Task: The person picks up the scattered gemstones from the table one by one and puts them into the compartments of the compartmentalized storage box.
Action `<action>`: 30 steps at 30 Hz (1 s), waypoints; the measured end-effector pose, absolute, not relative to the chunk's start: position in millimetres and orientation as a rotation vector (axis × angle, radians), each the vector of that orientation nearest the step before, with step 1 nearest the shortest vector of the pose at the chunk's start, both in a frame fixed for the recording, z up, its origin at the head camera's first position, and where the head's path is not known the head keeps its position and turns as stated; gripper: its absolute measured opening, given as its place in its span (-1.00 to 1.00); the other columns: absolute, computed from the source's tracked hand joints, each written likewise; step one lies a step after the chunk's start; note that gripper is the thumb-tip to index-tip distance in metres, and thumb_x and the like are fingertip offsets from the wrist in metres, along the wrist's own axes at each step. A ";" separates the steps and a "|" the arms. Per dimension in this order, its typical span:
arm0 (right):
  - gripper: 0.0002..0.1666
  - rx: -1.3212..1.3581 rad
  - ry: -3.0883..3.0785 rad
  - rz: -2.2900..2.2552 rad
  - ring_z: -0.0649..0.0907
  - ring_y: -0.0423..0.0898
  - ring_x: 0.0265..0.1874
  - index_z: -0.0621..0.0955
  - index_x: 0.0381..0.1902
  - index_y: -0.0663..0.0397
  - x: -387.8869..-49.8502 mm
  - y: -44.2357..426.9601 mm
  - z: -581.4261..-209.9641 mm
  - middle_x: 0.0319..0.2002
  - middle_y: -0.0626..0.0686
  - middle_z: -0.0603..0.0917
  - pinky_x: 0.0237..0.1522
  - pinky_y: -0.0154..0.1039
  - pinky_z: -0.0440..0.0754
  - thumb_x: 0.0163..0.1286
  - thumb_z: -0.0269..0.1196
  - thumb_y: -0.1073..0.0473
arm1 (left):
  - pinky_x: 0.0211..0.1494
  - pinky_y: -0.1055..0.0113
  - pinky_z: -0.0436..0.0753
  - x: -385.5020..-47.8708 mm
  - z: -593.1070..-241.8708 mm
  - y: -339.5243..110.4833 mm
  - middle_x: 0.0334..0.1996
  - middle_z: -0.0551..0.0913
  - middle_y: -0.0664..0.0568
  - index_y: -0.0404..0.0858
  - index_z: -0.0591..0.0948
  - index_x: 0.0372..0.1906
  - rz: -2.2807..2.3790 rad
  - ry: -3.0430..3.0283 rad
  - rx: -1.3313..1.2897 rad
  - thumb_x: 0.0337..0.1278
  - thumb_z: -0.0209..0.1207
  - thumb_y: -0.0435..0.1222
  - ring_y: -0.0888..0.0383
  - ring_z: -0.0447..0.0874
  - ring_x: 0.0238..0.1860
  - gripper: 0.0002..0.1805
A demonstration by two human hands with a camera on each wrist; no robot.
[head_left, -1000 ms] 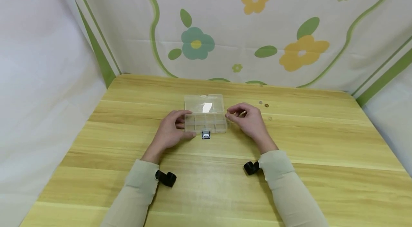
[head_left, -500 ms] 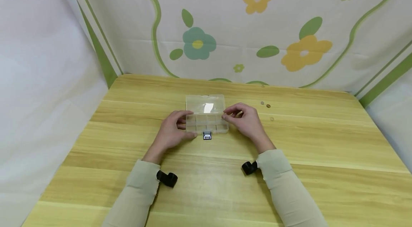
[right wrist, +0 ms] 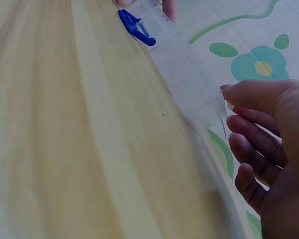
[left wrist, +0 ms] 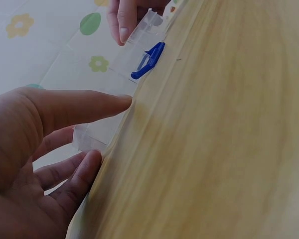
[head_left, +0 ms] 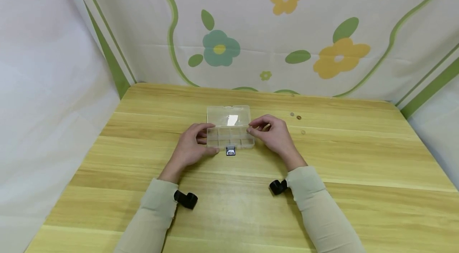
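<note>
A clear plastic compartment box [head_left: 224, 140] lies with its lid [head_left: 218, 114] folded back on the wooden table. Its blue latch [head_left: 230, 150] hangs at the front edge and also shows in both wrist views. My left hand [head_left: 190, 145] grips the box's left end, thumb along the front and fingers round the side and back. At the right end, near the hinge, my right hand [head_left: 272, 133] has thumb and index finger close together at the rim. The right thumb [right wrist: 256, 94] meets the box edge; whether anything small sits between the fingertips is hidden.
To the right of the box lie a small grey round piece [head_left: 292, 114], a small brown piece [head_left: 299, 117] and a pale, faint ring-like piece [head_left: 303, 132]. Another faint piece [head_left: 292, 95] is near the back edge. A flowered cloth [head_left: 251, 26] hangs behind the table [head_left: 229, 213].
Over the last second my right hand has shifted slightly left, so its fingertips are now over the box's right rim. The left hand keeps its grip; the last half second shows almost no motion.
</note>
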State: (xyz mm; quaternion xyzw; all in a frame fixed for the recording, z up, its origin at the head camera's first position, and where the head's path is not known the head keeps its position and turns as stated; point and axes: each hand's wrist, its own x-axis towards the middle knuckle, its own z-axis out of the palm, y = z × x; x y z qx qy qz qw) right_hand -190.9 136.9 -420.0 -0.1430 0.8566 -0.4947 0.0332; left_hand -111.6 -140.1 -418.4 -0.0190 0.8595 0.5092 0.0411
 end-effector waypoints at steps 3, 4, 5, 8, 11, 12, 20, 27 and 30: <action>-0.80 -0.431 2.633 -1.515 0.68 -0.04 -0.19 0.84 -0.12 -0.04 -190.6 136.1 -420.1 -0.12 0.04 0.82 -0.15 -0.25 0.66 0.34 0.56 0.06 | 0.28 -0.05 0.71 -111.5 -418.1 -141.3 0.22 0.61 -0.16 -0.12 0.61 0.43 1.568 2.624 -0.057 -0.07 0.63 -0.38 -0.13 0.69 0.13 -0.16; -0.79 -0.428 2.631 -1.514 0.68 -0.03 -0.19 0.84 -0.12 -0.04 -190.7 135.7 -420.1 -0.11 0.04 0.81 -0.15 -0.24 0.66 0.35 0.56 0.06 | 0.28 -0.05 0.72 -111.6 -418.2 -141.7 0.22 0.61 -0.17 -0.12 0.61 0.43 1.569 2.624 -0.057 -0.07 0.63 -0.38 -0.13 0.69 0.13 -0.16; -0.79 -0.426 2.629 -1.514 0.68 -0.03 -0.18 0.84 -0.12 -0.05 -190.8 135.4 -420.1 -0.11 0.04 0.81 -0.14 -0.24 0.66 0.35 0.56 0.05 | 0.28 -0.05 0.72 -111.7 -418.2 -142.1 0.21 0.61 -0.16 -0.11 0.61 0.43 1.570 2.624 -0.057 -0.07 0.63 -0.38 -0.13 0.69 0.13 -0.16; -0.79 -0.421 2.627 -1.515 0.68 -0.03 -0.18 0.84 -0.12 -0.04 -190.9 134.5 -420.0 -0.10 0.05 0.81 -0.12 -0.22 0.66 0.35 0.56 0.05 | 0.28 -0.04 0.72 -112.1 -418.4 -143.1 0.20 0.61 -0.17 -0.11 0.61 0.42 1.571 2.627 -0.056 -0.08 0.63 -0.38 -0.13 0.70 0.12 -0.16; -0.79 -0.414 2.628 -1.510 0.68 -0.03 -0.18 0.84 -0.13 -0.04 -190.4 133.6 -420.3 -0.10 0.05 0.80 -0.11 -0.20 0.66 0.35 0.56 0.05 | 0.28 -0.03 0.72 -112.1 -418.4 -143.9 0.19 0.61 -0.16 -0.11 0.61 0.42 1.564 2.633 -0.052 -0.08 0.64 -0.39 -0.13 0.70 0.12 -0.16; -0.80 -0.412 2.627 -1.508 0.68 -0.02 -0.18 0.84 -0.13 -0.04 -190.2 133.2 -420.5 -0.11 0.05 0.80 -0.10 -0.19 0.66 0.35 0.56 0.05 | 0.28 -0.03 0.72 -112.1 -418.4 -144.2 0.19 0.61 -0.16 -0.11 0.62 0.42 1.561 2.634 -0.052 -0.08 0.64 -0.39 -0.12 0.70 0.12 -0.16; -0.79 -0.398 2.631 -1.489 0.67 -0.03 -0.18 0.83 -0.11 -0.04 -191.0 132.9 -420.2 -0.11 0.04 0.80 -0.10 -0.18 0.66 0.36 0.55 0.04 | 0.28 -0.03 0.72 -111.7 -418.5 -144.8 0.20 0.61 -0.16 -0.12 0.61 0.42 1.562 2.638 -0.056 -0.08 0.64 -0.38 -0.12 0.70 0.12 -0.16; -0.77 -0.363 2.636 -1.500 0.68 -0.02 -0.16 0.83 -0.11 -0.05 -192.1 138.2 -419.9 -0.12 0.03 0.81 -0.10 -0.17 0.65 0.34 0.56 0.02 | 0.29 -0.03 0.72 -111.5 -418.9 -143.9 0.21 0.62 -0.15 -0.11 0.61 0.42 1.565 2.632 -0.069 -0.08 0.64 -0.39 -0.12 0.70 0.13 -0.16; -0.74 -0.337 2.653 -1.497 0.67 -0.03 -0.15 0.83 -0.10 -0.05 -194.8 144.9 -419.9 -0.12 0.04 0.80 -0.12 -0.20 0.64 0.35 0.56 -0.01 | 0.29 -0.04 0.72 -111.8 -418.6 -143.5 0.21 0.62 -0.16 -0.11 0.61 0.42 1.565 2.632 -0.070 -0.08 0.64 -0.40 -0.12 0.69 0.13 -0.16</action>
